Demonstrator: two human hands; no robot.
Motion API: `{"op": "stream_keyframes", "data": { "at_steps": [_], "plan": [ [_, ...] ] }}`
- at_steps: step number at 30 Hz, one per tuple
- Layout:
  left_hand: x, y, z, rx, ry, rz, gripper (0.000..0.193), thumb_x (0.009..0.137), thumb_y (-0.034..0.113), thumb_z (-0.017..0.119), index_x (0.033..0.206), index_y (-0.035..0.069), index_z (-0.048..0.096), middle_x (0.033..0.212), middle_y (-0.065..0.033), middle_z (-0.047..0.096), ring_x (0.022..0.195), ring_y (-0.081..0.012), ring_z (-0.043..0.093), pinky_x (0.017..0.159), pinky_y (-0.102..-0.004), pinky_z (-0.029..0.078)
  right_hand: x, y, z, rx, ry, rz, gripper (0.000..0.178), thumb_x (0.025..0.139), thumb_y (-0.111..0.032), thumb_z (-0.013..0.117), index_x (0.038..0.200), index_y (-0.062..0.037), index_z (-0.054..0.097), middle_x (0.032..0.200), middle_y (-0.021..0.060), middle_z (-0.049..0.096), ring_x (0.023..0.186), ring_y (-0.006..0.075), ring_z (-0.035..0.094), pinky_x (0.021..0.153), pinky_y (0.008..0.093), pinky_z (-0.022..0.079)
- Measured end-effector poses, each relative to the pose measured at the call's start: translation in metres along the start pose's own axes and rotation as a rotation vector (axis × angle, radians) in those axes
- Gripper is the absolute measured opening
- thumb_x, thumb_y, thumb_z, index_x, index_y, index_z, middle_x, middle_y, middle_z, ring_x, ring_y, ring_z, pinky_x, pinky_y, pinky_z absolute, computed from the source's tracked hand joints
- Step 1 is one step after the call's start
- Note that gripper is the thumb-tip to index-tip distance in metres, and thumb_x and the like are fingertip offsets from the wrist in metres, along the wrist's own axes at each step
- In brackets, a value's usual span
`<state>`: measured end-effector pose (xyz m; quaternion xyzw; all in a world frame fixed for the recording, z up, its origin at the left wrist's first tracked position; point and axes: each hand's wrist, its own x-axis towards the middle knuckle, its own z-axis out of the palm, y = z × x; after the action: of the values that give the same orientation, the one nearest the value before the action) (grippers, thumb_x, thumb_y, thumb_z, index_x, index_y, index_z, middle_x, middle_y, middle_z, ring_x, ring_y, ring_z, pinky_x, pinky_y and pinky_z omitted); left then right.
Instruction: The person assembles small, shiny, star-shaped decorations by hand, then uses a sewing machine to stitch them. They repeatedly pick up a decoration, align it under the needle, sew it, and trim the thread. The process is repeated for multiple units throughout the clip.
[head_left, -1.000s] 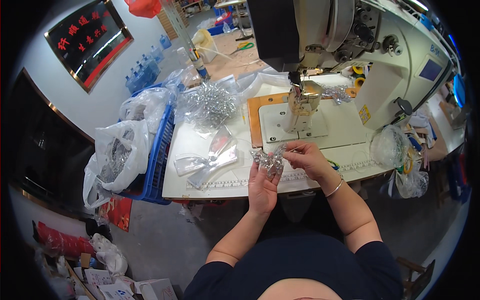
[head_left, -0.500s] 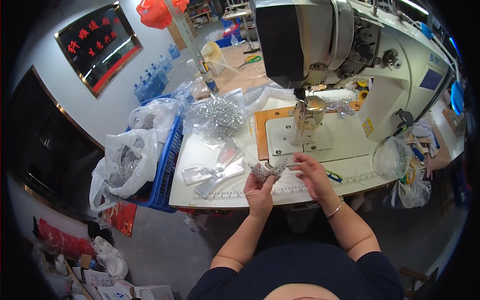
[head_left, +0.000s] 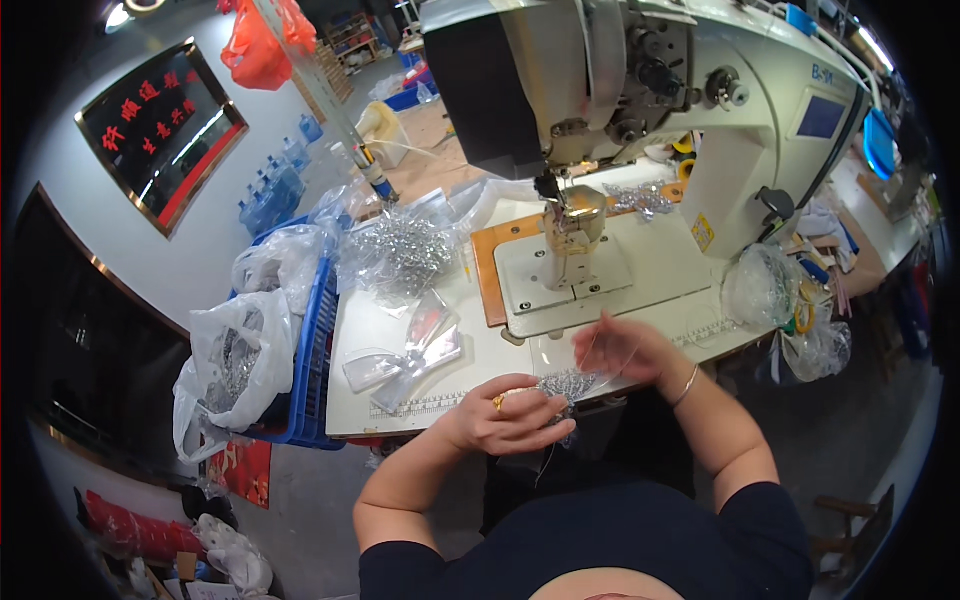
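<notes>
Between both hands, silver sequin strip (head_left: 568, 384) lying crosswise.

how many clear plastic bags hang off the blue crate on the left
2 that I can make out: one bag at the far end of the blue crate, and a larger bag at its near end. More may be hidden inside.

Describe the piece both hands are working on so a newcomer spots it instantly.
Start at the big white sewing machine; come down to the table's near edge. The glittery silver strip sits between the left hand and right hand, apart from the bagged silver pile.
</notes>
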<state>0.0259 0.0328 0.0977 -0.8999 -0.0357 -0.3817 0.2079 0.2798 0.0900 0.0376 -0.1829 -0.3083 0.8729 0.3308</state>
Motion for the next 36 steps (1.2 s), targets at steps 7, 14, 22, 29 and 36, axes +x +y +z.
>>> {"op": "stream_keyframes", "data": {
  "at_steps": [7, 14, 22, 29, 36],
  "plan": [
    [0.009, 0.001, -0.017, 0.136, -0.151, 0.279, 0.023, 0.078, 0.021, 0.053, 0.097, 0.024, 0.065, 0.102, 0.0069, 0.062, 0.081, -0.0068, 0.044, 0.07, -0.0208, 0.041, -0.001, -0.064, 0.05, -1.275, -0.331, 0.206, 0.046, 0.087, -0.037, 0.057, 0.112, 0.0011, 0.059, 0.111, 0.0111, 0.061, 0.106, 0.022, 0.056, 0.093, 0.0319, 0.04],
    [-0.003, 0.004, -0.001, 0.042, -0.178, 0.129, 0.024, 0.078, 0.018, 0.054, 0.099, 0.023, 0.064, 0.107, 0.0047, 0.058, 0.079, -0.0082, 0.047, 0.061, -0.0225, 0.042, -0.001, -0.039, 0.072, -1.41, -0.307, 0.031, 0.032, 0.076, -0.027, 0.071, 0.099, -0.0045, 0.067, 0.097, 0.0101, 0.065, 0.094, 0.0224, 0.058, 0.084, 0.0318, 0.043],
    [-0.015, -0.004, 0.009, 0.032, -0.226, 0.085, 0.029, 0.072, 0.011, 0.06, 0.099, 0.021, 0.063, 0.104, 0.0043, 0.058, 0.084, -0.0093, 0.048, 0.067, -0.0229, 0.043, -0.013, -0.012, 0.078, -1.583, 0.034, -0.342, 0.019, 0.072, -0.023, 0.071, 0.089, -0.0138, 0.071, 0.078, -0.0017, 0.066, 0.087, 0.0194, 0.052, 0.08, 0.0331, 0.042],
    [-0.016, -0.006, 0.016, -0.005, -0.257, 0.047, 0.033, 0.067, 0.013, 0.063, 0.098, 0.023, 0.064, 0.102, 0.0058, 0.059, 0.077, -0.008, 0.048, 0.066, -0.0233, 0.039, -0.013, -0.004, 0.086, -1.879, 0.093, -0.468, 0.023, 0.069, -0.019, 0.075, 0.087, -0.0083, 0.065, 0.083, 0.0028, 0.064, 0.084, 0.0194, 0.056, 0.077, 0.0316, 0.045],
    [-0.012, -0.005, 0.014, -0.017, -0.251, 0.06, 0.031, 0.067, 0.014, 0.063, 0.097, 0.023, 0.064, 0.1, 0.0077, 0.059, 0.076, -0.0073, 0.047, 0.069, -0.0247, 0.039, 0.002, -0.014, 0.074, -1.277, -0.029, 0.07, 0.022, 0.077, -0.016, 0.072, 0.086, -0.0011, 0.058, 0.077, 0.0023, 0.061, 0.074, 0.0075, 0.058, 0.066, 0.0221, 0.048]
  ]
}}
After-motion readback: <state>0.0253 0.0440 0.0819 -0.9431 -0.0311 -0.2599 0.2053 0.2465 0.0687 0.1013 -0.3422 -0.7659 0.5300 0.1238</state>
